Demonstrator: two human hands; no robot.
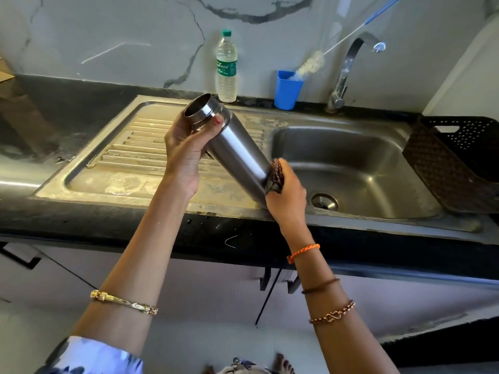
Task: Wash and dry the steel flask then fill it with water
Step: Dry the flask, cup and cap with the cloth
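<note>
the flask is tilted over the sink, open mouth up-left. the left hand grips it just below the neck; the right hand presses a brown scrubber against its base.

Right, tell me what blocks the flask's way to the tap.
Nothing visible does. The steel flask, held tilted in both hands over the drainboard's edge, has only the open sink basin between it and the tap.

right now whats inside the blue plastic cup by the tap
A white bristle bottle brush stands in the blue plastic cup, its thin blue handle leaning up to the right past the tap. The cup's wall hides the brush's lower end and anything else inside.
</note>
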